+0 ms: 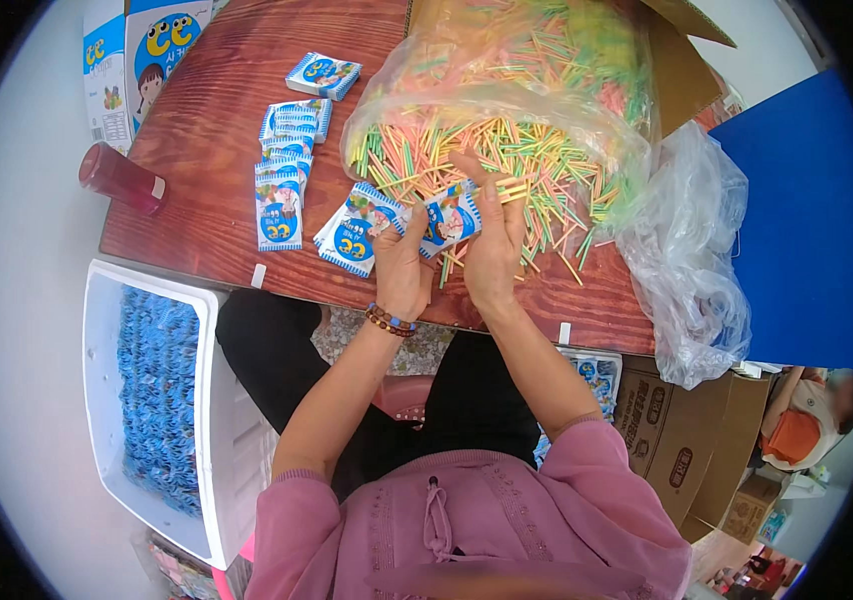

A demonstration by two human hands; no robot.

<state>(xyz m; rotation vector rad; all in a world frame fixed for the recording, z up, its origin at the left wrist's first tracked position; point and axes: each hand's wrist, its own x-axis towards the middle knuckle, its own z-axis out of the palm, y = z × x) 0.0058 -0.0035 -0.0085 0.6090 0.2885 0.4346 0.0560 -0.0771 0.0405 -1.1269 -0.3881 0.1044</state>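
Note:
My left hand [402, 268] is closed at the front edge of the table, its fingers on a small fanned bunch of blue-and-white packets [355, 238]. Between my two hands is a single blue-and-white packet [452, 218], gripped at its right side by my right hand [493, 255]. A few thin yellowish sticks [513, 188] poke out beside the right thumb, held in the same hand. Just beyond lies a heap of pink, green and yellow sticks [537, 150], spilling from a clear plastic bag [467, 100]. My fingers partly hide the packet's edges.
Left on the wooden table [209, 130] lie an overlapping row of packets [280, 205], a small packet stack [324, 74] and a reddish cup [124, 178]. A white foam box [209, 400] full of blue packets stands below left. Crumpled plastic [692, 260] and cartons [672, 440] are right.

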